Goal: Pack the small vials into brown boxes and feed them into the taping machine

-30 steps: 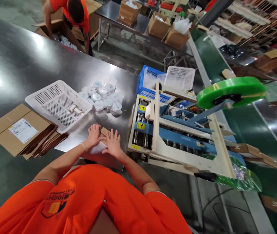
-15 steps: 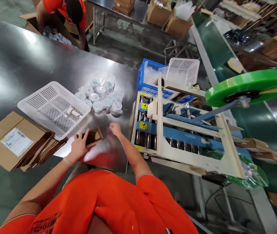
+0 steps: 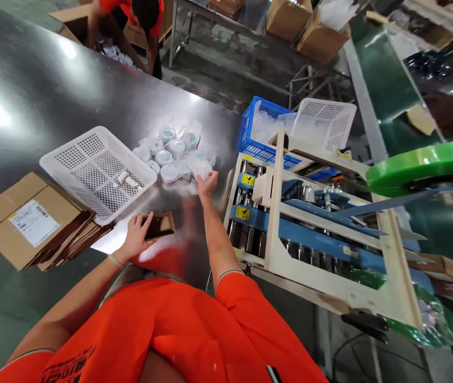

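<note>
My left hand (image 3: 137, 234) grips the left side of a small open cardboard box (image 3: 166, 225) near the front edge of the steel table. The box's inside looks dark, and part of its wall is hidden by my fingers. Farther forward, my right hand (image 3: 208, 183) has its fingers closed on a plastic-wrapped round piece (image 3: 201, 169) at the near right of a cluster. That cluster holds several similar white round pieces (image 3: 164, 157) in clear bags, lying together on the metal surface.
A white perforated basket (image 3: 102, 175) with a few small white fittings stands left of the cluster. Flattened cartons (image 3: 30, 218) are stacked at the table's left edge. On the right stands a roller taping machine (image 3: 290, 223), with a blue crate (image 3: 264, 130) behind it. Another person (image 3: 126, 16) bends over a carton.
My right hand has moved forward from beside the box to the wrapped pieces and closed on one. The left hand stays at the box. The view has shifted slightly.
</note>
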Demonstrator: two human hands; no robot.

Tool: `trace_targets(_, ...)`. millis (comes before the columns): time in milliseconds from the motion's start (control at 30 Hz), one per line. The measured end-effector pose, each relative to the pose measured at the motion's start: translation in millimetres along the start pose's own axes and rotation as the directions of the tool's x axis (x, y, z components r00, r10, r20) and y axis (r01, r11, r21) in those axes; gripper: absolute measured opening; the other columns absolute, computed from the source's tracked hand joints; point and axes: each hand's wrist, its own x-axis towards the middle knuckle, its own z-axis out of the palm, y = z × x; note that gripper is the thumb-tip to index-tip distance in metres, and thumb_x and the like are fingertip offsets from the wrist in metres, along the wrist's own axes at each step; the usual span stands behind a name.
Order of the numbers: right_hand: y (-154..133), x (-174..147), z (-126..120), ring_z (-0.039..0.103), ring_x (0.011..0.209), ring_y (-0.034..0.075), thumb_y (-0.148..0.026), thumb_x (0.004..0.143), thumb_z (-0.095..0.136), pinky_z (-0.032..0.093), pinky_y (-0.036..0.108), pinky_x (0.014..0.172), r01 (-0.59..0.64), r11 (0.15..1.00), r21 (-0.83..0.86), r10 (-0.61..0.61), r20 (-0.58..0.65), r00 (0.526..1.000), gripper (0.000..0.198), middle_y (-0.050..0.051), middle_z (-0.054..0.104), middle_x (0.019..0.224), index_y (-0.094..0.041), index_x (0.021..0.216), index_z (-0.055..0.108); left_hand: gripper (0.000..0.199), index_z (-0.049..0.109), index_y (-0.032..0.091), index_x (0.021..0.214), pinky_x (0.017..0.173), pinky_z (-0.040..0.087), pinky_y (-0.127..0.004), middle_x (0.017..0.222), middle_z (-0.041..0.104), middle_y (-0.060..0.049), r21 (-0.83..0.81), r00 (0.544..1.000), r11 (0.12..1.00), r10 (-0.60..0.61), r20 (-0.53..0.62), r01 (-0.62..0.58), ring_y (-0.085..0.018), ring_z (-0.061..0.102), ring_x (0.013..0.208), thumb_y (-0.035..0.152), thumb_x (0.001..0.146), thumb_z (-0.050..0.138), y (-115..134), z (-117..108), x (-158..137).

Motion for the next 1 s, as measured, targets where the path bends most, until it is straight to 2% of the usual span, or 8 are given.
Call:
trace_targets(167,-15,-127,-49,0.05,0.152,0.033,-0.019,0.104,0.059,0.046,0.056,0.127,0.581,0.774,-0.253,-0.507,0.303,0.807,0.016,0.016,0.063,0.153,-0.024,0.113,0.072,0.116,0.024,0.012,0.171,0.122,0.045,-0.065,0.153,0.054,-0.024,-0.322,0.992,0.945,0.019,-0.128,-0.06,-0.042,0.055,0.14,0.067,0.086,0.08,-5,12,14)
trace_targets(300,-41,-202,-41,0.057,0.144,0.032,-0.024,0.108,0.061,0.057,0.047,0.116,0.738,0.64,-0.213,-0.405,0.723,0.56,0.026,0.014,0.063,0.153,-0.026,0.131,0.072,0.125,0.021,0.011,0.17,0.123,0.044,-0.065,0.152,0.053,-0.026,-0.42,0.985,0.901,0.036,-0.167,-0.104,-0.04,0.055,0.14,0.076,0.081,0.08,-5,24,21)
trace_targets(433,-54,-179,-8,0.068,0.129,0.031,-0.038,0.105,0.068,0.059,0.042,0.108,0.675,0.727,-0.125,-0.12,0.945,0.303,0.048,0.02,0.07,0.145,-0.014,0.146,0.066,0.097,0.043,0.014,0.16,0.125,0.039,-0.067,0.15,0.056,-0.024,-0.324,0.982,0.93,0.134,-0.137,-0.172,-0.041,0.053,0.141,0.07,0.088,0.074,1,24,24)
trace_targets(500,-61,-143,3,0.074,0.113,0.028,-0.037,0.097,0.077,0.059,0.035,0.099,0.668,0.742,-0.052,-0.012,0.996,0.091,0.042,0.012,0.08,0.124,-0.014,0.132,0.076,0.072,0.057,0.016,0.147,0.126,0.034,-0.068,0.144,0.062,-0.021,-0.24,0.979,0.95,0.192,-0.062,-0.201,-0.039,0.057,0.135,0.062,0.093,0.07,5,18,25)
trace_targets(567,-76,-106,17,0.075,0.097,0.026,-0.03,0.088,0.084,0.057,0.03,0.089,0.689,0.724,-0.033,0.047,0.999,-0.001,0.022,0.005,0.083,0.096,-0.016,0.106,0.085,0.05,0.064,0.018,0.137,0.127,0.029,-0.069,0.135,0.068,-0.018,-0.177,0.968,0.955,0.25,0.036,-0.24,-0.035,0.062,0.125,0.053,0.1,0.065,10,11,26)
trace_targets(633,-99,-77,40,0.075,0.094,0.025,-0.021,0.087,0.082,0.054,0.029,0.088,0.708,0.697,-0.118,0.006,0.987,0.158,0.006,0.005,0.08,0.084,-0.015,0.089,0.084,0.04,0.068,0.022,0.136,0.126,0.026,-0.07,0.133,0.072,-0.016,-0.13,0.949,0.952,0.293,0.12,-0.277,-0.033,0.064,0.121,0.046,0.105,0.06,15,2,28)
trace_targets(733,-140,-60,99,0.074,0.111,0.023,-0.014,0.099,0.072,0.052,0.029,0.098,0.612,0.724,-0.319,-0.136,0.804,0.579,0.012,0.013,0.082,0.107,-0.011,0.106,0.081,0.035,0.072,0.033,0.138,0.12,0.028,-0.072,0.141,0.074,-0.011,-0.084,0.923,0.947,0.322,0.212,-0.312,-0.036,0.062,0.126,0.04,0.107,0.057,22,-7,33)
trace_targets(1000,-174,-75,203,0.075,0.113,0.029,-0.011,0.095,0.077,0.059,0.041,0.103,0.441,0.823,-0.357,-0.028,0.75,0.66,0.025,0.022,0.079,0.113,-0.002,0.119,0.074,0.026,0.084,0.023,0.114,0.11,0.037,-0.064,0.124,0.078,-0.016,0.039,0.934,0.973,0.206,0.293,-0.227,-0.04,0.06,0.124,0.039,0.105,0.065,30,-4,40)
